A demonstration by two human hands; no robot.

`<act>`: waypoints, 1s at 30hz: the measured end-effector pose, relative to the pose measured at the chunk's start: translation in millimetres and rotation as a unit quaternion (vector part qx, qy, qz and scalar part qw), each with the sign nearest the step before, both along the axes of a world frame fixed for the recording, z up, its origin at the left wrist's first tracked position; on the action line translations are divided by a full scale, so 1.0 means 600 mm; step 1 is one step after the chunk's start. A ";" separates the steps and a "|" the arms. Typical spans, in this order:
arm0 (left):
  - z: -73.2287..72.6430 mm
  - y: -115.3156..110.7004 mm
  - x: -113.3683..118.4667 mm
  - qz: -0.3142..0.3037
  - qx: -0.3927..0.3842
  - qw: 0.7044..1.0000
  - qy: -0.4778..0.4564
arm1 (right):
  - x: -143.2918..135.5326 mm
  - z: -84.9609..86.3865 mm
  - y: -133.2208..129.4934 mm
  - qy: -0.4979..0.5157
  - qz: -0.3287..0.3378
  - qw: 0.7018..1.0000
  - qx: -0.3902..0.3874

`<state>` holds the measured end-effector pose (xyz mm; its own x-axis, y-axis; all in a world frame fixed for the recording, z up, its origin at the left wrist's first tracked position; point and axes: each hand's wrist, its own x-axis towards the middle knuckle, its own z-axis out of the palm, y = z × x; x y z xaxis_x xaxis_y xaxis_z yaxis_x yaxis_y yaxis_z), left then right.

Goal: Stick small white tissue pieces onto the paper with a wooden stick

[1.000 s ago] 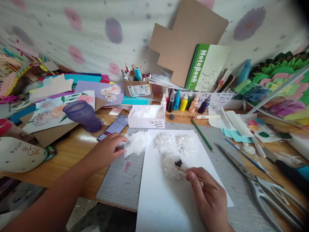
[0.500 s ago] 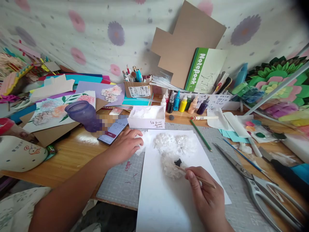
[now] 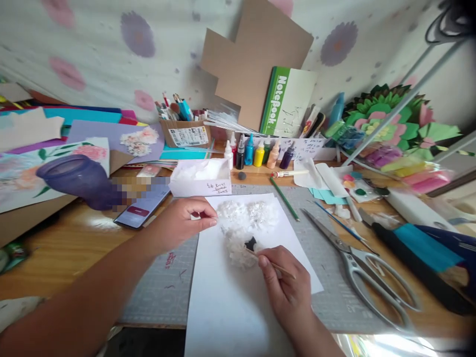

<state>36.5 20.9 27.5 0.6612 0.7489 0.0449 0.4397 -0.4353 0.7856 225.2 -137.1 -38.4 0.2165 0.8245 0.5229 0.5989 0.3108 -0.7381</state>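
Observation:
Between the thumb and fingers of my right hand (image 3: pixel 288 277) is a thin wooden stick (image 3: pixel 283 270). Its tip reaches the dark patch (image 3: pixel 251 243) in a white ruffled paper flower (image 3: pixel 238 252). Two more white ruffled clusters (image 3: pixel 233 210) lie just behind, on a white sheet of paper (image 3: pixel 219 302). My left hand (image 3: pixel 186 220) hovers at the sheet's upper left edge, thumb and fingertips brought together. Whatever is in that pinch is too small to make out. A white box (image 3: pixel 203 187) with white material inside stands behind the left hand.
Large scissors (image 3: pixel 347 253) and a green pencil (image 3: pixel 284 199) lie on the grey cutting mat (image 3: pixel 156 297), right of the sheet. Paint bottles (image 3: pixel 259 154) line the back. At left are a phone (image 3: pixel 143 206) and a tilted purple vase (image 3: pixel 74 178).
My left hand has lifted from the white tissue beside the sheet, its fingertips now pinched. The right hand keeps the stick at the flower. The whole view has swung to the right.

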 end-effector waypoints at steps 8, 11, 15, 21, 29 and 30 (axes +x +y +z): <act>-0.051 -0.062 0.104 -0.003 -0.246 0.968 -0.054 | 0.000 0.007 0.003 -0.010 0.015 0.999 0.027; -0.070 -0.056 0.099 -0.017 -0.184 0.983 -0.014 | 0.001 0.007 0.001 -0.001 0.012 1.000 0.026; -0.081 -0.051 0.089 -0.010 -0.129 0.991 0.030 | 0.003 0.009 -0.005 0.028 -0.014 0.999 0.043; -0.082 -0.054 0.091 -0.015 -0.116 0.992 0.057 | 0.006 0.009 -0.004 0.044 -0.029 0.998 0.046; -0.083 -0.053 0.091 -0.013 -0.107 0.992 0.063 | 0.003 0.010 0.002 0.009 -0.040 0.999 0.012; -0.085 -0.053 0.091 -0.013 -0.111 0.992 0.058 | 0.002 0.009 0.004 -0.002 -0.041 0.999 0.004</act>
<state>91.4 -10.6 -23.3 0.6715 0.7144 -0.1967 0.5233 -0.2692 0.8085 226.6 -135.0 -32.7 0.2802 0.7997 0.5310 0.6258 0.2673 -0.7327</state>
